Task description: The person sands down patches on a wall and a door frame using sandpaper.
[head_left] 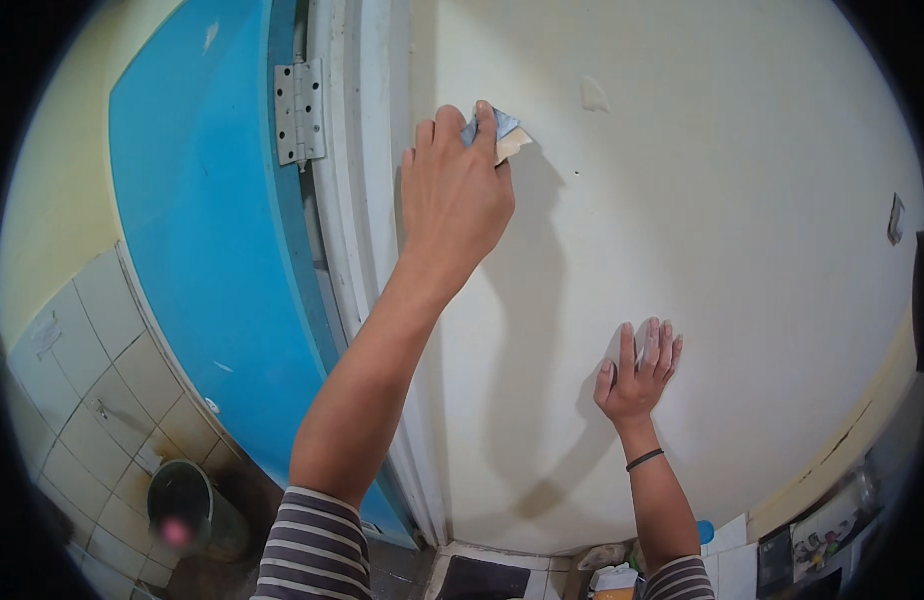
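Though near left hand (454, 195), blue door (207, 220) apart.

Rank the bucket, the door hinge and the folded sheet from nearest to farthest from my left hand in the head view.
1. Folded sheet, held in your left hand.
2. Door hinge, left of the hand, beside the blue door.
3. Bucket, far down at lower left.

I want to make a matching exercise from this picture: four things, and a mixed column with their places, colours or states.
1. left hand
2. right hand
3. door
4. bucket

A. dark, near the lower-left corner
B. bright blue
C. holding a folded sheet
D. against the pale surface, dark band at wrist

Pairs: 1-C, 2-D, 3-B, 4-A
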Demonstrator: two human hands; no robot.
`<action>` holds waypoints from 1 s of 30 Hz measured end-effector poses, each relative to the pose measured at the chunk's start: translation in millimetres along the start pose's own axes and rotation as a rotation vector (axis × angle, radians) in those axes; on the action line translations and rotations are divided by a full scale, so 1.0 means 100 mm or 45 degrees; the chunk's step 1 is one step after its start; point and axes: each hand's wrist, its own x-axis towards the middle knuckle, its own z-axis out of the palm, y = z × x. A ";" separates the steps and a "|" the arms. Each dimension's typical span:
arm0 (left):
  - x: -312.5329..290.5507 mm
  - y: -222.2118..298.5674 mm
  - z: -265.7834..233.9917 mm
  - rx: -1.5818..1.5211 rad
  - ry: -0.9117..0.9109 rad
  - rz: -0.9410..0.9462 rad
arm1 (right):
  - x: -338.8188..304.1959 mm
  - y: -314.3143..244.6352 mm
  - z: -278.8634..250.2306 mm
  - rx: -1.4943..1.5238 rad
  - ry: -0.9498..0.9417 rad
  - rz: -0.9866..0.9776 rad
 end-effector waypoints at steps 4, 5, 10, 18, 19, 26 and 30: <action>-0.29 -0.02 0.12 -0.004 0.017 -0.014 | -0.01 0.04 -0.01 -0.007 -0.005 -0.005; -0.34 -0.02 0.10 -0.008 -0.019 -0.032 | -0.01 0.03 0.00 -0.002 -0.005 -0.006; 0.05 -0.07 0.03 -0.023 0.052 -0.046 | -0.01 0.01 0.01 -0.005 0.012 -0.002; -0.16 -0.07 0.03 -0.065 -0.037 -0.040 | 0.00 0.02 0.01 -0.015 0.013 -0.010; -0.08 -0.07 0.03 -0.076 -0.005 -0.023 | 0.00 0.02 0.00 -0.016 0.014 -0.009; -0.21 -0.04 0.01 -0.111 -0.103 -0.030 | 0.01 0.01 -0.01 -0.008 0.002 -0.002; 0.05 -0.07 0.03 -0.067 0.038 0.067 | 0.01 -0.01 0.00 -0.011 -0.001 0.006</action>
